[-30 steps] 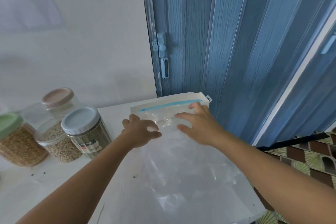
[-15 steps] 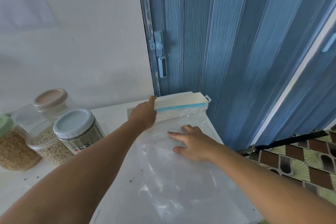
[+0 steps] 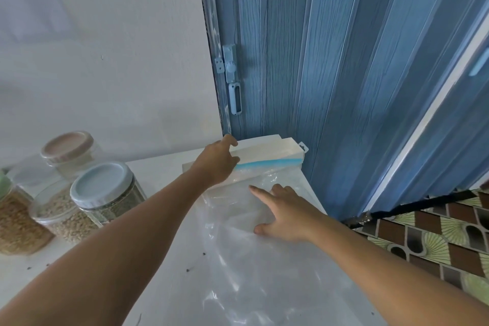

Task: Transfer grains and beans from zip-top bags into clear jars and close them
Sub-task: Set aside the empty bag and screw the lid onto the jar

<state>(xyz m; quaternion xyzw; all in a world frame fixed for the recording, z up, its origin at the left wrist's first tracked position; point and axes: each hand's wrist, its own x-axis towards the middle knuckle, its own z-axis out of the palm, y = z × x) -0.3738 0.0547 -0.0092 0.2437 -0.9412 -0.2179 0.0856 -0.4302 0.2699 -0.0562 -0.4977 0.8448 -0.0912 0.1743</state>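
Nearest the camera, a clear, empty-looking zip-top plastic bag (image 3: pixel 254 259) lies flat on the white tabletop (image 3: pixel 169 286), stretching from the 6 o'clock edge of the view up toward 12 o'clock. A few dark specks sit on the table just to the bag's 9 o'clock side. Both bare forearms reach in from the bottom corners.

The right hand (image 3: pixel 287 216) lies palm down on the bag's middle, fingers straight and spread, the forefinger pointing toward 11 o'clock; it presses the plastic flat and grasps nothing.

Further out, the left hand (image 3: pixel 218 163) sits at the bag's far left corner, where the blue zip strip (image 3: pixel 270 163) begins. Its fingers are bent at that corner and against the white cardboard box (image 3: pixel 267 149) lying just behind the strip, but the hand hides its own fingertips, so whether it pinches the zip or only touches it cannot be told.

At 9 o'clock, well apart from the bag, stand four clear jars close together: one with a pale blue lid (image 3: pixel 102 184) over dark green beans, one of pale grains (image 3: pixel 62 216) beside it, one with a green lid (image 3: pixel 16 222) holding tan grains at the frame edge, and, behind them, a beige-lidded jar (image 3: pixel 70 149).

Beyond the box, at 12 to 3 o'clock, rises a blue folding door (image 3: pixel 330 61); at 10 o'clock, a white wall (image 3: pixel 105 61).
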